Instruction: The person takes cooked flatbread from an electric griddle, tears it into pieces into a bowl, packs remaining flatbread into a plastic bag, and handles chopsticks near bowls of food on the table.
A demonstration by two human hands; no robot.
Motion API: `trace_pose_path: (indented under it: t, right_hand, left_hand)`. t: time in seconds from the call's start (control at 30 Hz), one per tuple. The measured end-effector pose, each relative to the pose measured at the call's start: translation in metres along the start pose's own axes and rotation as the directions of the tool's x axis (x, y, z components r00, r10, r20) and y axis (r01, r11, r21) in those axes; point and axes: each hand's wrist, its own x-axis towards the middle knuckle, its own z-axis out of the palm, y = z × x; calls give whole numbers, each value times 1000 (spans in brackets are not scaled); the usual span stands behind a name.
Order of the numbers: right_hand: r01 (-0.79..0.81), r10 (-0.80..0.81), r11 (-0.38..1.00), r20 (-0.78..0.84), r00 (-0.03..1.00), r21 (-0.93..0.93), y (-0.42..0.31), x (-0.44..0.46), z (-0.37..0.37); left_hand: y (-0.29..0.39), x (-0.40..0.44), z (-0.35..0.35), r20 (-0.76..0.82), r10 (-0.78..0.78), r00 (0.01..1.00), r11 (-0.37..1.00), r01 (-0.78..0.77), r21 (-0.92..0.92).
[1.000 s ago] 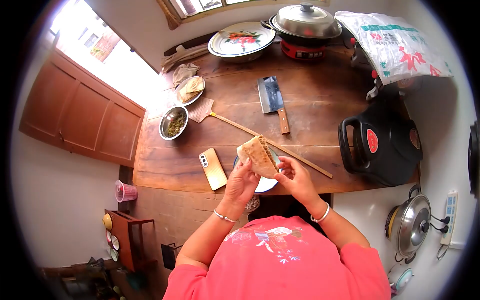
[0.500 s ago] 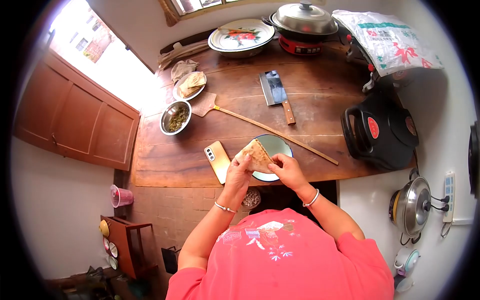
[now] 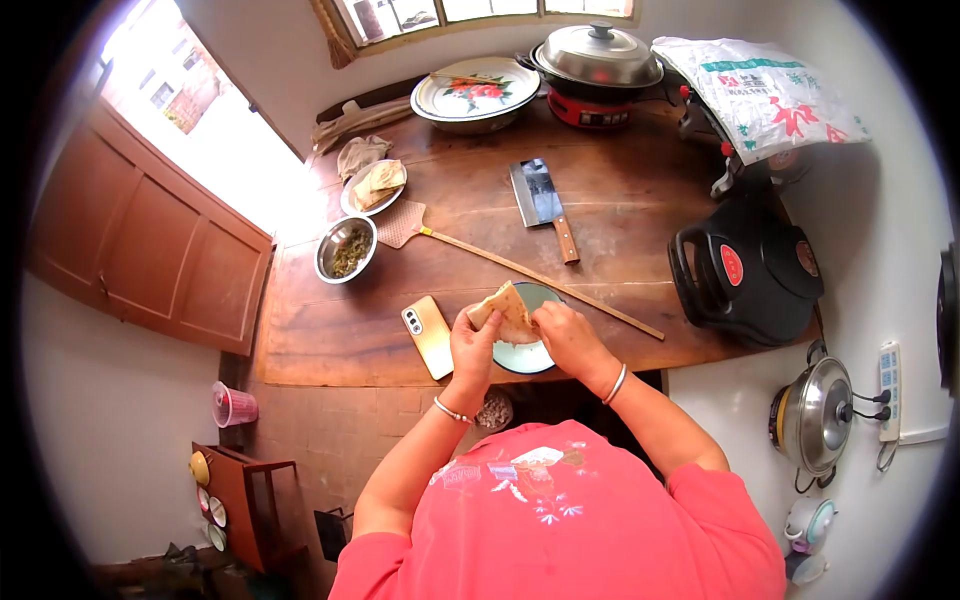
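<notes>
A browned, folded piece of flatbread (image 3: 506, 308) is held up over a pale green enamel dish (image 3: 524, 359) near the table's front edge. My left hand (image 3: 473, 350) grips its left side, thumb on the near face. At the right edge of the bread, my right hand (image 3: 572, 342) is closed in a pinch, its fingertips partly hidden behind the knuckles. To the left of the dish lies a gold phone (image 3: 431, 338), camera side up. Beyond the hands a long-handled fly swatter (image 3: 530, 272) stretches diagonally across the wooden table (image 3: 450, 285).
A cleaver (image 3: 540, 195) lies mid-table. At left are a steel bowl of greens (image 3: 349, 252) and a plate of flatbread (image 3: 379, 186). A black electric griddle (image 3: 745, 275) stands at right. Behind are a floral enamel basin (image 3: 475, 92) and a lidded pan (image 3: 598, 58).
My right hand has shifted up along the bread's right edge, its knuckles now turned more toward me. The whole view has tilted slightly, showing more of the window.
</notes>
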Motion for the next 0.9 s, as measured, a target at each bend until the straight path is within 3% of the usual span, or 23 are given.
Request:
trace_pose_path:
  t: [0.17, 0.23, 0.37, 0.7, 0.77, 0.9]
  right_hand:
    - [-30, 31, 999, -32, 999, 28, 12, 0, -5]
    - [-61, 65, 994, -45, 997, 91, 18, -3, -8]
    - [-88, 103, 975, -67, 992, 204, 25, -3, -5]
    - [-72, 76, 992, -38, 996, 107, 25, -6, 9]
    - [-236, 218, 873, 92, 972, 426, 27, -3, 7]
    - [-240, 196, 760, 139, 971, 604, 24, 8, 8]
  left_hand:
    - [-2, 10, -4, -21, 84, 996, 996, -83, 41]
    - [-2, 17, -15, -57, 40, 998, 998, -42, -49]
    - [3, 17, -19, -46, -30, 998, 999, 29, -13]
    - [-4, 9, -14, 26, -110, 994, 994, 110, -12]
    - [-1, 5, -13, 38, -171, 985, 985, 172, -13]
    - [-5, 2, -9, 116, -175, 978, 979, 185, -81]
